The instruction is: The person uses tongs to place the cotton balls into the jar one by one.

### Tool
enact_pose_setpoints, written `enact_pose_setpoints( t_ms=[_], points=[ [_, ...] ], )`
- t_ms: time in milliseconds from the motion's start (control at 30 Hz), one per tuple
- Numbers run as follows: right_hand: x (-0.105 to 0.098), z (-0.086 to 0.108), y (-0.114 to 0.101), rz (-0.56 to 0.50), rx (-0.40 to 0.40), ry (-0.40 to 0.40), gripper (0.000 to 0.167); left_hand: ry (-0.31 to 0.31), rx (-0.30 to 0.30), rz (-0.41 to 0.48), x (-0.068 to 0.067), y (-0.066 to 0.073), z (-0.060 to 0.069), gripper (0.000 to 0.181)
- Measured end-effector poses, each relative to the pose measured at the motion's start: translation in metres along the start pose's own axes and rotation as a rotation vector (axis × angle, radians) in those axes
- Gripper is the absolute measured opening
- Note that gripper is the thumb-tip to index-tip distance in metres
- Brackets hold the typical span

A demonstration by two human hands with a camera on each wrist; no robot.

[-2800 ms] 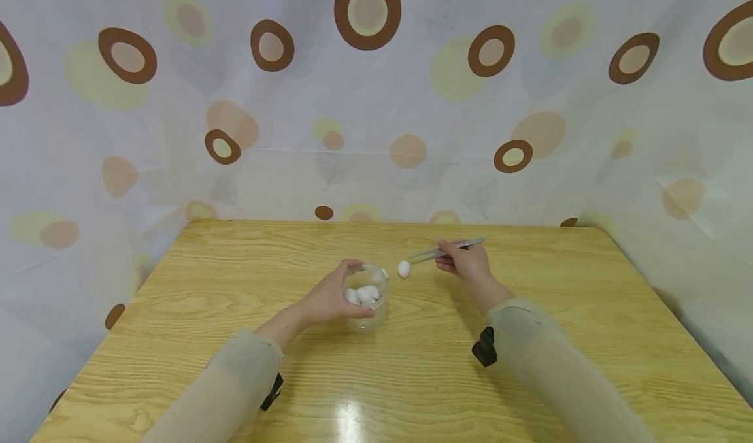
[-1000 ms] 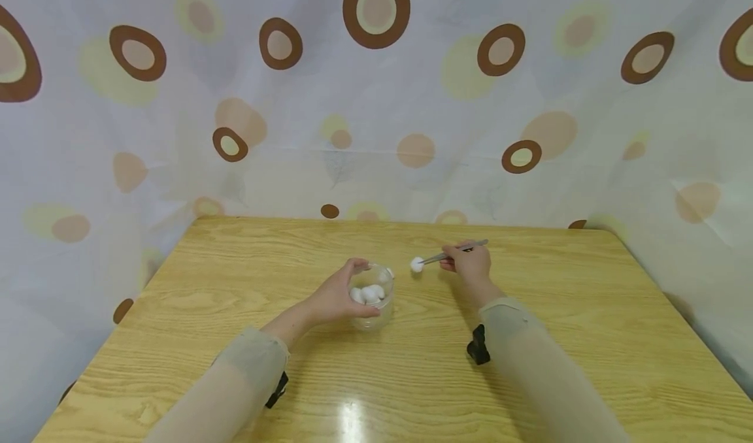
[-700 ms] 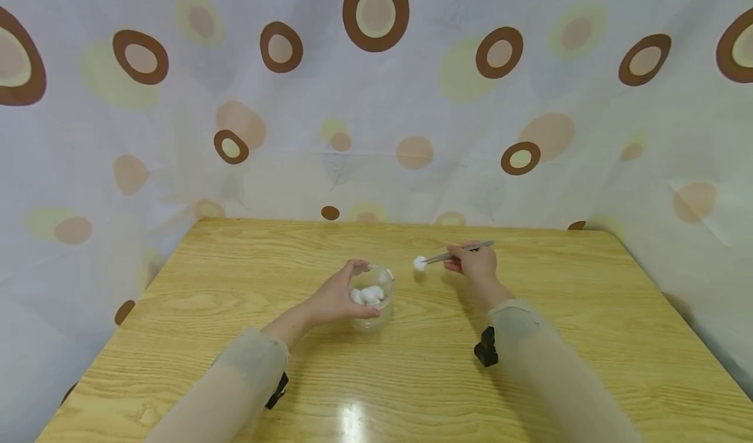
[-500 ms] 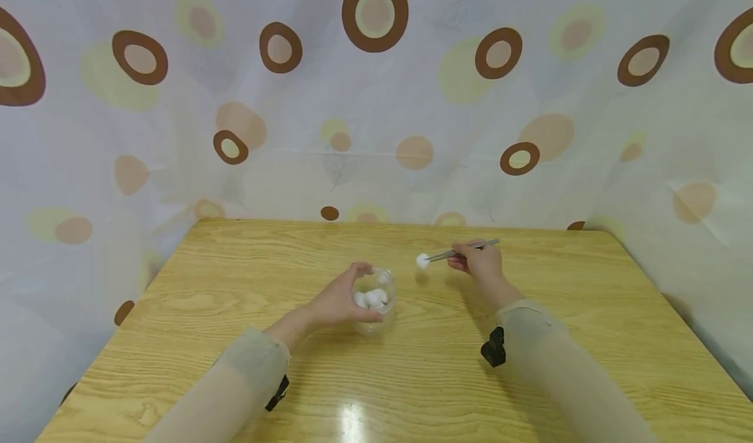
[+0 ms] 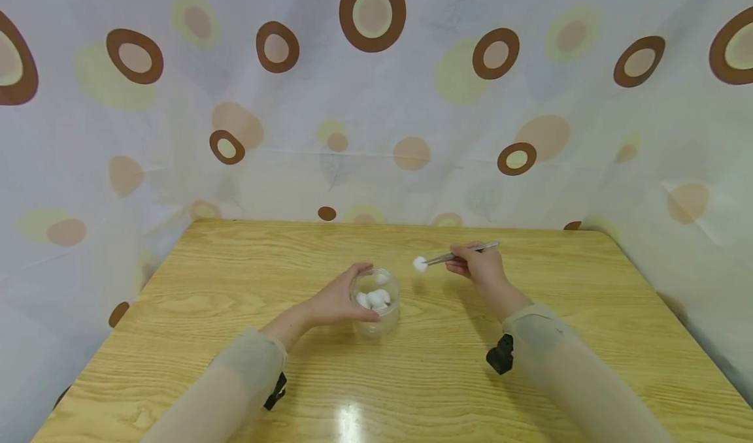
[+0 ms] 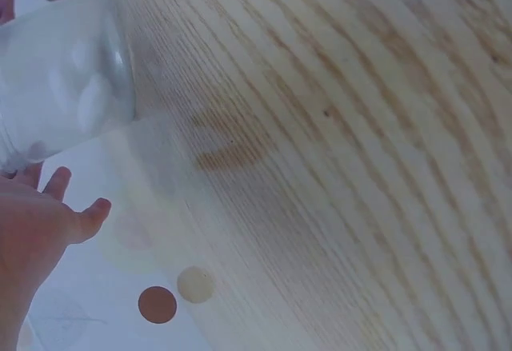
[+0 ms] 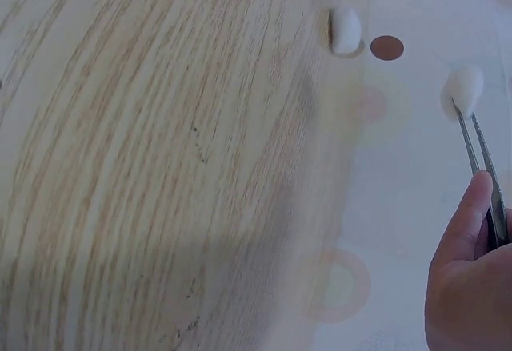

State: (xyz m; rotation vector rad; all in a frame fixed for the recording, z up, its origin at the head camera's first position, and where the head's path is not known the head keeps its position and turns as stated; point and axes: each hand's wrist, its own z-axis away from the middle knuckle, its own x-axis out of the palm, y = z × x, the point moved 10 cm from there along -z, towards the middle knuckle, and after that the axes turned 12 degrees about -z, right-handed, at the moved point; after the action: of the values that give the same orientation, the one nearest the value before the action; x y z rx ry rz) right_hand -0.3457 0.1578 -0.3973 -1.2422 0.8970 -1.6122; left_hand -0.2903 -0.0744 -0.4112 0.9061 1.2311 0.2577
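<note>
My left hand point(image 5: 338, 300) holds a clear jar point(image 5: 385, 322) by its rim, thumb on the near side and fingers on the far side. Several white cotton balls point(image 5: 375, 298) lie inside it. Pinched in my right hand point(image 5: 484, 268) is a pair of metal tweezers point(image 5: 442, 258). Their tips grip one cotton ball point(image 5: 420, 264), raised above the table to the right of the jar. The right wrist view shows another cotton ball point(image 7: 346, 31) lying on the table by the jar; in the head view something white shows through the jar's far wall.
The wooden table point(image 5: 253, 253) reaches back to a patterned cloth point(image 5: 282, 181) that also hangs along both sides. A black wrist camera point(image 5: 501, 354) sits below my right sleeve, another point(image 5: 275, 392) below the left.
The tweezers, spread beside the cotton ball at first, have shut on it and lifted it off the table, slightly rightward. The jar, still in my left hand, has shifted a little right.
</note>
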Motion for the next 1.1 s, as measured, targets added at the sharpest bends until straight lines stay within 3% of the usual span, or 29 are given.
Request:
enact_pose_setpoints(
  t_ms=[300, 600, 800, 1100],
  points=[
    [0.010, 0.010, -0.005, -0.028, 0.045, -0.034, 0.013, -0.007, 0.010, 0.007, 0.003, -0.007, -0.002, 0.097],
    [0.038, 0.021, -0.009, -0.068, 0.037, -0.127, 0.014, 0.002, 0.006, -0.009, 0.002, -0.006, -0.004, 0.092],
    [0.055, 0.024, -0.005, -0.027, 0.011, -0.181, 0.016, 0.068, -0.025, -0.062, -0.008, -0.010, -0.005, 0.089],
    [0.068, 0.020, 0.004, -0.008, -0.003, -0.166, 0.011, 0.073, -0.032, -0.015, -0.011, -0.013, -0.006, 0.089]
  ],
)
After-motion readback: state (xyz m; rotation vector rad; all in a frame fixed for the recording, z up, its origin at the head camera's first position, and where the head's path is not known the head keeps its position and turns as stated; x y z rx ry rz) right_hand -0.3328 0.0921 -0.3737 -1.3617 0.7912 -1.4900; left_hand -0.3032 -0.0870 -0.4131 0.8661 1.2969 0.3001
